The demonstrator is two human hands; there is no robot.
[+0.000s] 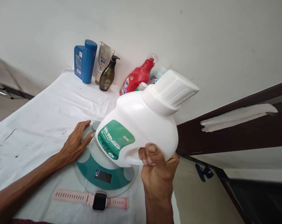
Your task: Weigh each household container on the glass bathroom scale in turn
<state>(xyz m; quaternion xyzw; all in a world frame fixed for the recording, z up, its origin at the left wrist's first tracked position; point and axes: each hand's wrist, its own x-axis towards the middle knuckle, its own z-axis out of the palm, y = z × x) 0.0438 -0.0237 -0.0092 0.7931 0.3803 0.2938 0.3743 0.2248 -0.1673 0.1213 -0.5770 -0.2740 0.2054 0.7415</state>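
Observation:
My right hand is closed round the handle of a large white detergent bottle with a green label and a white cap. The bottle tilts over a round glass digital scale, its cap pointing up and to the right. The scale has a teal band and a small display, whose figures are too blurred to read. My left hand rests at the scale's left side, fingers stretched out and thumb apart. Its thumb tip is close to the bottle's base; I cannot tell whether they touch. The bottle hides part of the scale.
A smartwatch with a pink strap lies in front of the scale. Along the wall stand a blue bottle, a beige tube, a dark pump bottle and a red detergent bottle. White cloth covers the table.

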